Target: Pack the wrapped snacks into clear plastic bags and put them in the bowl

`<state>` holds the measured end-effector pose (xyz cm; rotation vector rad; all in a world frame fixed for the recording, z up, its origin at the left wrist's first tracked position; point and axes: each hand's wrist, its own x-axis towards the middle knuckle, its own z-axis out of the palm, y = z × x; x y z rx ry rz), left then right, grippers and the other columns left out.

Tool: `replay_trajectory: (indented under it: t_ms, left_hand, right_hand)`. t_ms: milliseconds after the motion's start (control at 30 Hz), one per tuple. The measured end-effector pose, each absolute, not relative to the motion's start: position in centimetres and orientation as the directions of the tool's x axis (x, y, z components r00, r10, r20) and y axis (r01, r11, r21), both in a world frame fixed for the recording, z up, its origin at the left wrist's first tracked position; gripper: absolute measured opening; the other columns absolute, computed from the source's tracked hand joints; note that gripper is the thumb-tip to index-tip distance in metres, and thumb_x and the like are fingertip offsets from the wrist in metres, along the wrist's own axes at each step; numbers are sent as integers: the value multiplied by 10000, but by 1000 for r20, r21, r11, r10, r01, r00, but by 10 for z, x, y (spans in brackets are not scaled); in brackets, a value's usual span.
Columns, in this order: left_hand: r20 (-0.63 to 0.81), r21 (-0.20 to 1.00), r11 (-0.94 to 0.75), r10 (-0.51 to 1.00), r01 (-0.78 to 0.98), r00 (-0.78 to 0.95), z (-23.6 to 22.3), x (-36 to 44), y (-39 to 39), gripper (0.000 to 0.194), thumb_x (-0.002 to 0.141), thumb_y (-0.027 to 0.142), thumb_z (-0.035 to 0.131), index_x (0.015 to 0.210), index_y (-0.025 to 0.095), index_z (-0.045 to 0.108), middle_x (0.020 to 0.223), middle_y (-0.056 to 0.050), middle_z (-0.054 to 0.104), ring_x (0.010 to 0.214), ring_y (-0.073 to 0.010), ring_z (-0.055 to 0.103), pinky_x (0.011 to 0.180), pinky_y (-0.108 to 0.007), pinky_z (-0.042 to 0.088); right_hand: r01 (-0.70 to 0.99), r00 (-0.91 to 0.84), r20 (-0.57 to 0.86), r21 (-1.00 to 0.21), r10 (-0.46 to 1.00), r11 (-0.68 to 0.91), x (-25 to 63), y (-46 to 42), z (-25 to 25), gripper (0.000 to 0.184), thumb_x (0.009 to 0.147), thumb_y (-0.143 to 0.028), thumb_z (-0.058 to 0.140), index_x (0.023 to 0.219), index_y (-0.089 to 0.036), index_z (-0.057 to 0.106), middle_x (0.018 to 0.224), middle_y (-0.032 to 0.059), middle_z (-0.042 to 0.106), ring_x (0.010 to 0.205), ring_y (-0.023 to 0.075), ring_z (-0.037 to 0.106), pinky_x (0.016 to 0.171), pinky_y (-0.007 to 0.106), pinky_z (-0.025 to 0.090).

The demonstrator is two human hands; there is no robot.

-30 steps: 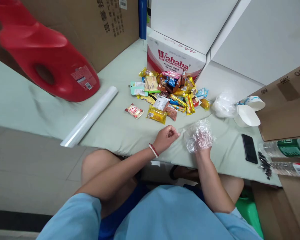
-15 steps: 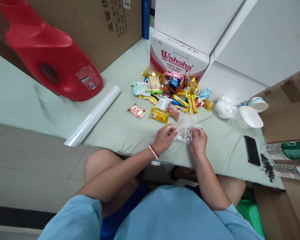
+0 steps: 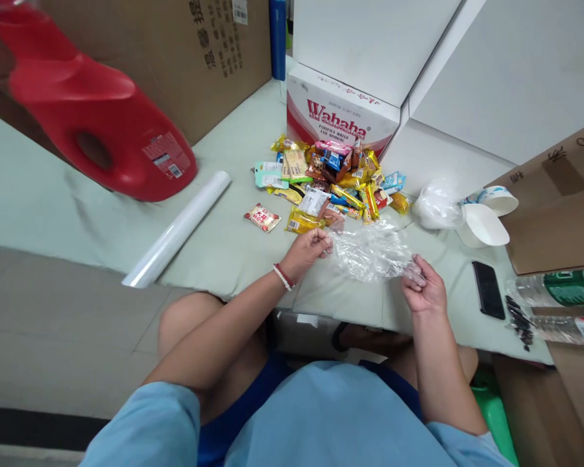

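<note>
A clear, crinkled plastic bag (image 3: 370,250) is stretched out between my two hands, over the near part of the covered table. My left hand (image 3: 307,254) pinches its left end, the fingers closed. At the other end my right hand (image 3: 424,285) is closed on the film, palm partly turned up. Just beyond the bag lies a heap of wrapped snacks (image 3: 340,175) in yellow, brown, blue and pink packets. One small red-and-cream packet (image 3: 262,218) sits apart, left of the heap.
A white roll (image 3: 178,230) and a large red jug (image 3: 102,123) are on the left. Behind the snacks stands a Wahaba carton (image 3: 340,107). To the right are bunched plastic bags (image 3: 438,205), white paper bowls (image 3: 484,227), a phone (image 3: 488,290) and plastic bottles (image 3: 564,288).
My hands have moved apart, the right one to the right and the left slightly left. Between them, the bunched plastic bag has been spread wider.
</note>
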<state>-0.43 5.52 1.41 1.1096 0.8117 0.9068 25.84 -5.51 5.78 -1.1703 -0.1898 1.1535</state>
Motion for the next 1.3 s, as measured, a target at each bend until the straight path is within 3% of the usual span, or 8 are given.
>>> replay_trajectory:
  t_ms: [233, 333, 467, 767, 867, 1000, 1167, 1300]
  left_hand:
    - [188, 948, -202, 979, 246, 80, 25, 6, 46, 194, 761, 220, 745, 814, 212, 558, 777, 11, 556, 765, -164, 544, 776, -300, 447]
    - [50, 982, -110, 935, 154, 350, 33, 17, 13, 235, 881, 422, 657, 855, 214, 551, 688, 41, 513, 637, -136, 512, 678, -280, 434]
    - [-30, 1000, 28, 942, 9, 334, 34, 26, -11, 551, 677, 443, 836, 1074, 203, 539, 1060, -41, 612, 850, -160, 618, 817, -320, 501]
    - [-342, 752, 431, 902, -498, 265, 37, 2, 25, 325, 678, 292, 778, 828, 202, 505, 856, 19, 634, 827, -140, 647, 723, -266, 513]
    - [-346, 650, 451, 892, -611, 291, 44, -6, 27, 359, 658, 252, 812, 845, 200, 510, 895, 10, 667, 846, -142, 668, 741, -274, 534]
    - [-373, 614, 496, 868, -614, 328, 48, -13, 23, 297, 674, 220, 785, 827, 196, 533, 851, -2, 691, 836, -163, 696, 679, -248, 510]
    - [-228, 672, 511, 831, -536, 507, 48, -16, 11, 149, 653, 173, 727, 702, 158, 587, 949, -37, 703, 960, -213, 714, 719, -263, 529]
    - [-153, 676, 511, 802, -531, 577, 52, -20, 7, 109, 649, 157, 718, 658, 146, 610, 1036, -70, 711, 1075, -249, 693, 806, -300, 554]
  right_hand:
    - [-175, 727, -69, -981, 683, 87, 227, -77, 42, 349, 723, -407, 857, 826, -195, 600, 578, -93, 502, 429, 39, 363, 370, 146, 287]
    - [114, 714, 133, -991, 688, 72, 196, -83, 39, 239, 874, -438, 730, 912, -223, 633, 636, -69, 555, 481, 75, 437, 443, 193, 362]
    - [389, 510, 237, -921, 827, 25, 166, -96, 36, 178, 902, -414, 698, 974, -251, 699, 675, -29, 615, 582, 135, 536, 587, 269, 455]
    - [-157, 730, -19, -978, 683, 141, 163, -99, 34, 284, 867, -474, 725, 940, -254, 561, 870, -21, 662, 673, 126, 631, 601, 255, 526]
    - [-326, 614, -283, -941, 737, -91, 183, -120, 30, 368, 773, -483, 805, 845, -226, 552, 827, -22, 636, 662, 116, 612, 564, 226, 512]
    - [101, 123, -484, -862, 866, -497, 233, -142, 47, 453, 767, -537, 810, 1062, -224, 666, 961, 46, 700, 831, 195, 668, 710, 322, 576]
    - [545, 211, -245, -774, 946, -322, 269, -96, 70, 659, 845, -569, 716, 1406, -268, 542, 1307, 118, 663, 1201, 277, 620, 968, 421, 528]
    - [676, 142, -288, -671, 947, -306, 224, -45, 41, 769, 753, -432, 801, 1421, -175, 520, 1054, 86, 717, 898, 228, 673, 845, 365, 532]
